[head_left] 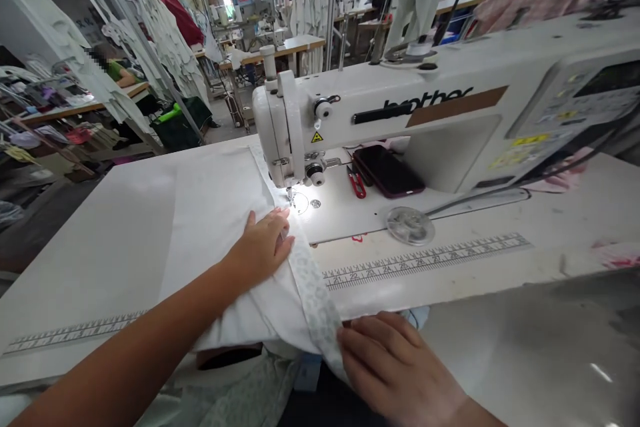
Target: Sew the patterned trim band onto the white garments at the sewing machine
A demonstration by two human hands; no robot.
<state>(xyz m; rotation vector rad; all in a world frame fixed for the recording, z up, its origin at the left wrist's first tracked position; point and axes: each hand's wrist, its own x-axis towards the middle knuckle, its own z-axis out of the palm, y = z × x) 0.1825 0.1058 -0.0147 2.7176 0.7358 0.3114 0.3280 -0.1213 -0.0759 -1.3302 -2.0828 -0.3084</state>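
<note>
Right hand: curled, grip pinching patterned strip | Left hand: palm-down, grip unclosed, on white fabric

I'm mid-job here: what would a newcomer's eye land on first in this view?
Probably the white sewing machine across the centre and right, brightly lit around its needle. Next, the left hand resting on white cloth close to the needle, and the right hand at the patterned strip near the table's front edge. Then the red snips beside a dark phone beneath the machine.
</note>
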